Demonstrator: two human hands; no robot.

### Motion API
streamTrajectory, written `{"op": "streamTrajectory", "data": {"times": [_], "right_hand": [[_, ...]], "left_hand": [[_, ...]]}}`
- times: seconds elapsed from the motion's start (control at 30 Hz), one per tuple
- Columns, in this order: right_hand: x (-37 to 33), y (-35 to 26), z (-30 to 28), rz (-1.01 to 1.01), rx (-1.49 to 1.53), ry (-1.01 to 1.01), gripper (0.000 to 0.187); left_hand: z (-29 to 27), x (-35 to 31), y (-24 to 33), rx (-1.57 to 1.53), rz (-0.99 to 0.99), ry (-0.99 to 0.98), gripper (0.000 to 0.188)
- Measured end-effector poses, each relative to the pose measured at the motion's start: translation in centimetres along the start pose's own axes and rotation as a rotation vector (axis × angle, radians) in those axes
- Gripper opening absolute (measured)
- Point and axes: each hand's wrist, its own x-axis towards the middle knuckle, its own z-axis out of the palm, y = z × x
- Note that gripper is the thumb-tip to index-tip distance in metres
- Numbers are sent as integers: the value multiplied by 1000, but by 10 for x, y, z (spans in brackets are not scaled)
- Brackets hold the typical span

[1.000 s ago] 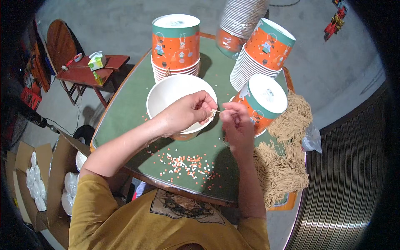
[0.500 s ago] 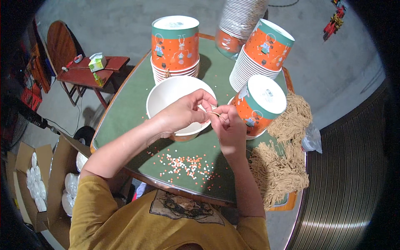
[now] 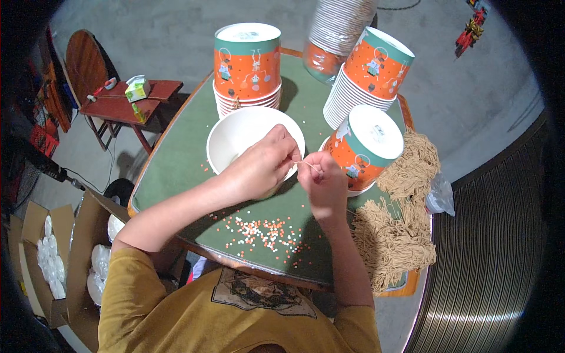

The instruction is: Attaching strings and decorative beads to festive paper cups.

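Observation:
A short tan string (image 3: 305,163) runs between my two hands, over the right rim of a paper bucket. My left hand (image 3: 268,162) is closed, pinching one end of the string with its fingertips. The other end is gripped in my right hand (image 3: 322,179), also closed, just to the right. Below my left hand stands the upright, white-lined paper bucket (image 3: 231,138), its front partly hidden by the hand. An upturned orange and green bucket (image 3: 352,154) stands beside my right hand.
Orange and white paper dots (image 3: 268,234) lie scattered on the green table (image 3: 176,165). More stacked buckets (image 3: 247,65), (image 3: 376,67) stand at the back. Bundles of tan string (image 3: 394,241) cover the right edge. Open cardboard boxes (image 3: 85,247) sit at the lower left.
My left hand has turned and its fingers have closed in. The loop of string between the hands has become a short, nearly straight stretch. My right hand has stayed in almost the same place.

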Motion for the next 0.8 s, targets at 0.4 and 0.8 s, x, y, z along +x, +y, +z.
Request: {"op": "streamTrajectory", "data": {"times": [0.4, 0.8], "right_hand": [[-7, -5, 5, -316, -113, 100, 11], [-10, 2, 10, -366, -5, 131, 13]], "left_hand": [[1, 0, 6, -177, -241, 56, 9], [7, 3, -11, -681, -303, 5, 10]]}}
